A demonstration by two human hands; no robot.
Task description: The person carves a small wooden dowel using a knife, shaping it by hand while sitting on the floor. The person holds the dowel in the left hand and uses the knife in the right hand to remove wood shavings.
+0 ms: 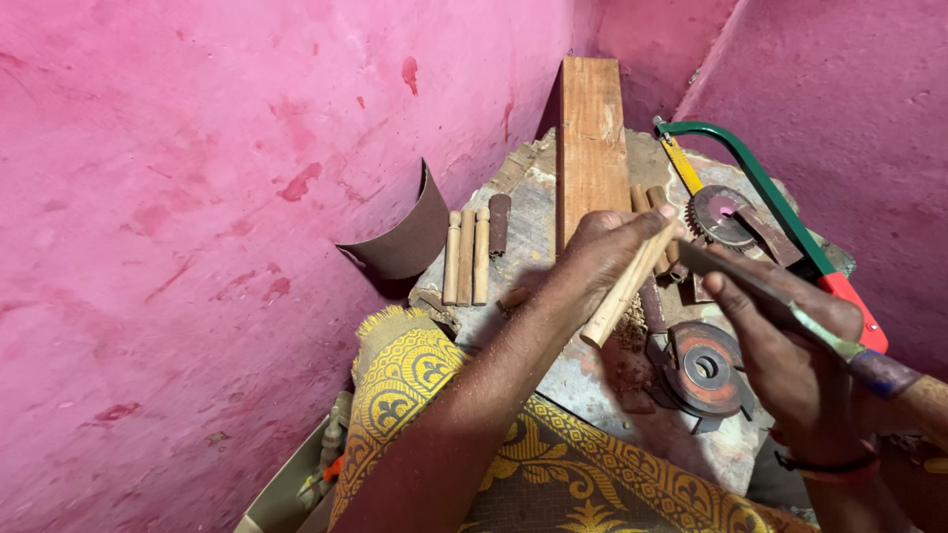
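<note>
Gripping a pale wooden dowel (629,286) in closed fingers, the left hand (604,259) holds it slanted above the stone work slab (592,380), its upper end near the fingertips and its lower end pointing down toward the person. The right hand (790,360) is wrapped tight around a long flat file (780,301), whose dark blade reaches up and left to meet the dowel, with its blue-banded wooden handle sticking out to the right. Below the hands lies a rusty toothed cutter disc (703,367) amid reddish wood shavings. A second toothed disc (721,215) lies farther back, beside a green-framed hacksaw (780,207) with a red handle. A reddish plank (591,148) stands along the slab's middle, and three turned pale dowels (466,257) lie side by side to its left, next to a curled sheet of brown sandpaper (400,237) against the pink wall (178,217). A yellow patterned cloth (513,454) covers the person's lap.
</note>
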